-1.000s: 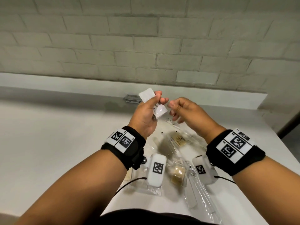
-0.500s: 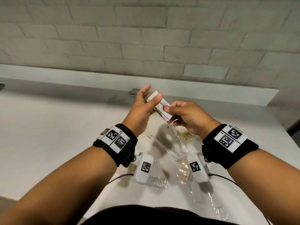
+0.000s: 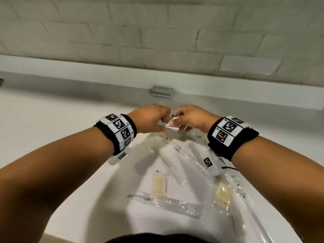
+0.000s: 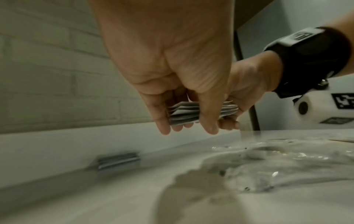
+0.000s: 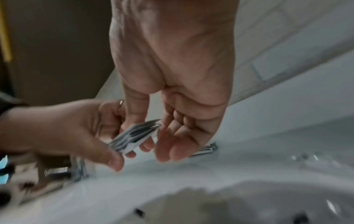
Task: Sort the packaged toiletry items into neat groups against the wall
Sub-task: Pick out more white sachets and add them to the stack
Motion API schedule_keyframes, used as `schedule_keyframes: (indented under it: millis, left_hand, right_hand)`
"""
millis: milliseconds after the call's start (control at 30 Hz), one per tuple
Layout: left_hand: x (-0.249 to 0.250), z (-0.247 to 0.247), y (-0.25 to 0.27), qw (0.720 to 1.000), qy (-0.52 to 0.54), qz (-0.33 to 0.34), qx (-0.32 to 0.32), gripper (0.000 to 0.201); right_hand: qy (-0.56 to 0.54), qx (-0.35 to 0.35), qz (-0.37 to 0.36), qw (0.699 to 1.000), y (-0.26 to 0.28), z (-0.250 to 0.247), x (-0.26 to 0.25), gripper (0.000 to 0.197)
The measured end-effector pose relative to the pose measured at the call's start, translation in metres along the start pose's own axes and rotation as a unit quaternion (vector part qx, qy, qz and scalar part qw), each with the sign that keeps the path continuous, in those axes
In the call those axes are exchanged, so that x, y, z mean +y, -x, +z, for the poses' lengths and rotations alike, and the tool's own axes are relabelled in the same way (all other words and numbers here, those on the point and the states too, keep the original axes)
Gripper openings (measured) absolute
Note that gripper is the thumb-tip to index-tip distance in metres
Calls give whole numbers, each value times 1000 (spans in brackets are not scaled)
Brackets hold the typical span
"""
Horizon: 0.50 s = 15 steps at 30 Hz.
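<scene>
Head view: both hands (image 3: 172, 120) around sachet stack (image 3: 168, 126)

I see left hand (image 3: 148, 120) fingers curled, pinching | right hand (image 3: 191, 118) pinching too | hands touching, both forearms extended toward far side

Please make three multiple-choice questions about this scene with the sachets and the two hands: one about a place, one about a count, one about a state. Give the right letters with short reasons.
1. Where does the small stack of flat white sachets already put down lie?
A. against the wall ledge
B. at the near table edge
C. on a wrist

2. How many pale yellow pads in clear wrappers lie on the white table?
A. none
B. two
C. five

3. What holds the fanned bundle of thin white sachets?
A. nothing
B. left hand alone
C. both hands

Answers: 1 A, it touches the ledge below the brick wall. 2 B, one and another. 3 C, the left hand and right hand pinch its two ends.
</scene>
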<state>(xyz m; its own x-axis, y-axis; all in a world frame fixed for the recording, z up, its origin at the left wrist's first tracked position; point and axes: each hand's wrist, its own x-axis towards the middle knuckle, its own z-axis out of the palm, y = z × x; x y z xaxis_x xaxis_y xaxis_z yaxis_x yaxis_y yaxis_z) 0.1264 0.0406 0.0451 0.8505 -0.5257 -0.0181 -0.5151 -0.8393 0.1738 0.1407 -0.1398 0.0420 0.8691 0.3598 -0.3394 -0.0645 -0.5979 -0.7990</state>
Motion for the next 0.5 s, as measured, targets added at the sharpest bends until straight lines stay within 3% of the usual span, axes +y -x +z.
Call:
schedule_keyframes:
  millis: [100,200,500]
  left_hand:
    - [-26,13,-20,1000,11,-20,-14,32]
    - [-50,23,-44,999,33,-23,-13,31]
    - [-108,41,-103,993,69,-88,-49,39]
  right_hand:
    - [235,28,-56,970,-30,7,-8,54]
    - [349,39,-53,935,-66,16,-10,46]
    - [385,48,-31,921,-148,13,-5,35]
